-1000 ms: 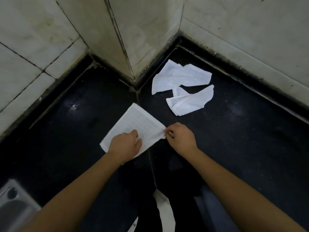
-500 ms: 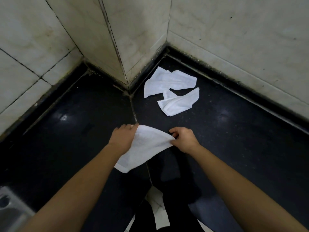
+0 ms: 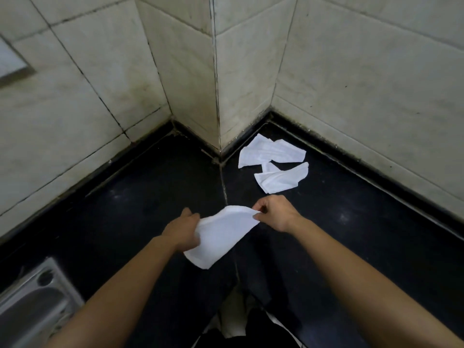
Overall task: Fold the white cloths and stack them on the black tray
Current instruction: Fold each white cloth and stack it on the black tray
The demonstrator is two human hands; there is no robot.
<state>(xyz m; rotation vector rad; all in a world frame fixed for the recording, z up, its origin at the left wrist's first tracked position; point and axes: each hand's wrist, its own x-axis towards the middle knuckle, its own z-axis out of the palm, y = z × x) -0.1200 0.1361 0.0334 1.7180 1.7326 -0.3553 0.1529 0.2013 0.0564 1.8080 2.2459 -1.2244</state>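
Folding is in hand: my left hand (image 3: 182, 231) grips one edge and my right fingers (image 3: 259, 215) pinch a corner of a white cloth (image 3: 221, 234) held over the black table (image 3: 120, 222); next, I'd match corners.

Soft matt cloth (image 3: 221, 234), glossy black counter (image 3: 351, 209), brushed-metal sink (image 3: 32, 305).

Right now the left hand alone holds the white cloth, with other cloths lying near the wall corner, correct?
No: the head view shows both the left hand and the right hand holding the white cloth. Other cloths do lie near the wall corner.
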